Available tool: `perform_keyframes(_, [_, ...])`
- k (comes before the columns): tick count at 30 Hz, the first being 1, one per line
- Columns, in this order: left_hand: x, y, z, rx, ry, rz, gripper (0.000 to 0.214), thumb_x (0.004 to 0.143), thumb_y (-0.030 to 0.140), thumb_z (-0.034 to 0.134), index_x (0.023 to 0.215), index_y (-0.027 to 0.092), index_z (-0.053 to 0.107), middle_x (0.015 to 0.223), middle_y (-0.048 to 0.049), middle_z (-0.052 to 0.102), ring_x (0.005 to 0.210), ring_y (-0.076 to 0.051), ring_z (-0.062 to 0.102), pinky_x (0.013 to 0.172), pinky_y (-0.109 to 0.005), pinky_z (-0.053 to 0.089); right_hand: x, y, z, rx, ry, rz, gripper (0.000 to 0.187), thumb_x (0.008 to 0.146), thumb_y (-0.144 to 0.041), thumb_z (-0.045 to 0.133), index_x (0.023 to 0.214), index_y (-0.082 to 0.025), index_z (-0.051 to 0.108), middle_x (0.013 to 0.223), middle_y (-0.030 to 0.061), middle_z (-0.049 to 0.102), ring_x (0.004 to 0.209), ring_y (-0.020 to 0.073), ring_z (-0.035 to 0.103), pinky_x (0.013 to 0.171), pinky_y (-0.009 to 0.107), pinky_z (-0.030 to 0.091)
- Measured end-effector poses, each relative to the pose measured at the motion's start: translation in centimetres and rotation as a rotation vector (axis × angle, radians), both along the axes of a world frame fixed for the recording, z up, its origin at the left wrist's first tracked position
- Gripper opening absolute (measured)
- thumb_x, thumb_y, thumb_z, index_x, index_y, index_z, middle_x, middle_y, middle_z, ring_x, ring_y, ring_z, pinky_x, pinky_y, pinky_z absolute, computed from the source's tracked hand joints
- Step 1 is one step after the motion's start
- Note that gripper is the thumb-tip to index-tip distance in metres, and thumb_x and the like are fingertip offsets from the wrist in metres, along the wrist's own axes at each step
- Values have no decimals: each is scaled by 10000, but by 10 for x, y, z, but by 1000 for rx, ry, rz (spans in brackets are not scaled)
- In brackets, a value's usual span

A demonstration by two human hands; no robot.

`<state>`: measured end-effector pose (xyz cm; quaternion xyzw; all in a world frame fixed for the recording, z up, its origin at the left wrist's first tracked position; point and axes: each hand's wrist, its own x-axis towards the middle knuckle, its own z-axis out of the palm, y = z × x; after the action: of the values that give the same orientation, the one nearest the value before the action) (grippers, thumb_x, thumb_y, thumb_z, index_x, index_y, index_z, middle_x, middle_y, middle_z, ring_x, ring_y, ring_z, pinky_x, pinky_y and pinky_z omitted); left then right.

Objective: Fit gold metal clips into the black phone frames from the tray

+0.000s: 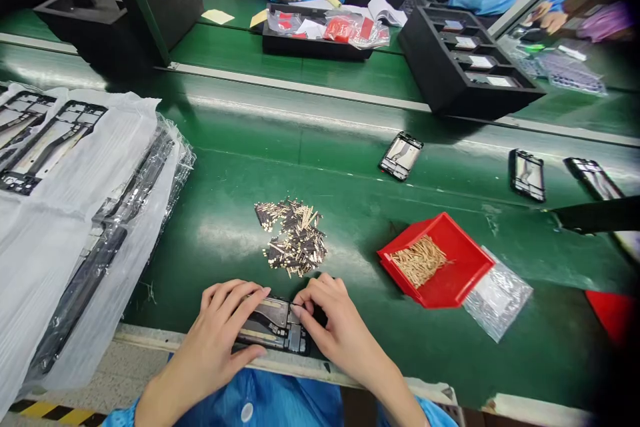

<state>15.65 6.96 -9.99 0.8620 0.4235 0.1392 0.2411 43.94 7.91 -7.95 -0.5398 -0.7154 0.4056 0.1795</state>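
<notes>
“Fingers (243, 300) of the left hand (215, 327) are arching over that frame (275, 323). What are they doing?”

“Steadying it, I'm guessing. Their tips are resting along the far side and the thumb is lying by the near one, so the hand is spanning the frame, half open, and holding it flat at the near edge of the bench (225, 193), right in front of the body.”

“And the right hand (345, 327)?”

“Its thumb and forefinger are curling almost together over the frame's 3 o'clock end. Whether they're pinching something tiny or only pressing, I'm not managing to tell.”

“Taking the frame as the clock's centre, where is everything else sitting?”

“Small strips (300, 247) are lying in a loose heap just past 12, probably so that the reach is staying short. Around 2, a red bin (465, 247) is holding thin golden slivers (420, 261); its walls are likely stopping them from scattering. A clear bag (500, 297) is lying against the bin, nearer 3.”

“And at 10?”

“More frames are lying in a stack (55, 140), with white sheets (40, 273) coming between layers, presumably guarding against scratches.”

“Something's lying by itself at 1, too.”

“That lone frame (401, 155)? It's sitting well apart from both hands, perhaps so it isn't mixing with the strips.”
</notes>
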Motion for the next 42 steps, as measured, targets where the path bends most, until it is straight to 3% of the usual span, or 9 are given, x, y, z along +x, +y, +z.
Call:
perform_keyframes(5, [0, 2, 3, -4, -24, -7, 795, 987, 285, 850, 1678, 255, 459, 1540, -108, 655, 1379, -342, 544, 1153, -457, 375, 0, -3, -5, 58, -15, 9, 160, 1078, -101, 628, 984, -226, 659, 849, 0, 597, 884, 237, 550, 812, 381, 389])
perform_keyframes(13, [2, 4, 8, -19, -37, -5, 871, 900, 169, 904, 1656, 234, 476, 1538, -113, 659, 1377, -349, 559, 1143, -457, 384, -3, -12, -20, 321, -38, 66, 145, 1113, -120, 574, 1007, -210, 616, 860, 15, 604, 818, 226, 521, 740, 364, 359])
perform_keyframes(17, [2, 9, 7, 44, -110, -45, 664, 940, 230, 885, 1526, 219, 573, 1477, -129, 692, 1374, -360, 569, 1168, -498, 338, -8, -21, -21, 385, -44, -45, 143, 1125, -162, 575, 1254, -205, 618, 1094, 84, 686, 949, 261, 593, 805, 381, 441])
perform_keyframes(21, [1, 14, 9, 120, -273, -81, 311, 1020, 238, 785, 1288, 184, 636, 1376, -166, 685, 1268, -330, 615, 1133, -517, 392, -10, -29, -11, 208, 61, -146, 269, 1131, -224, 583, 1395, -267, 606, 1239, 90, 697, 1097, 279, 630, 922, 397, 510])
perform_keyframes(24, [3, 14, 15, 132, -365, -80, 291, 1039, 211, 750, 1299, 180, 622, 1382, -184, 652, 1191, -291, 630, 985, -431, 501, -10, -33, -3, -48, 227, -187, 191, 1174, -341, 538, 1314, -294, 660, 1162, 48, 729, 1032, 236, 655, 913, 354, 532])
perform_keyframes(27, [8, 12, 23, 146, -367, -56, 334, 1026, 202, 758, 1330, 192, 621, 1380, -183, 648, 1158, -289, 637, 931, -421, 533, -12, -36, 0, -260, 393, -303, 314, 1160, -533, 557, 1251, -255, 671, 1036, 32, 714, 935, 208, 648, 843, 308, 540])
perform_keyframes(32, [19, 7, 41, 95, -317, 1, 508, 988, 211, 775, 1460, 192, 588, 1406, -179, 649, 1195, -300, 643, 968, -436, 579, -8, -31, 5, -368, 546, -425, 493, 1063, -709, 641, 1157, -227, 670, 967, 32, 672, 892, 213, 615, 775, 297, 528])
perform_keyframes(36, [26, 8, 48, 3, -249, 39, 790, 923, 216, 813, 1632, 214, 464, 1411, -150, 691, 1179, -306, 660, 986, -453, 612, -5, -23, 11, -462, 625, -408, 507, 1018, -728, 700, 1166, -245, 655, 972, 19, 670, 884, 210, 605, 788, 298, 529])
perform_keyframes(42, [32, 7, 48, -22, -221, 46, 886, 884, 249, 852, 1660, 255, 424, 1366, -120, 738, 1103, -302, 685, 953, -450, 641, -5, -24, 4, -424, 665, -448, 445, 1082, -666, 628, 1024, -225, 649, 831, -18, 618, 764, 169, 554, 730, 270, 482])
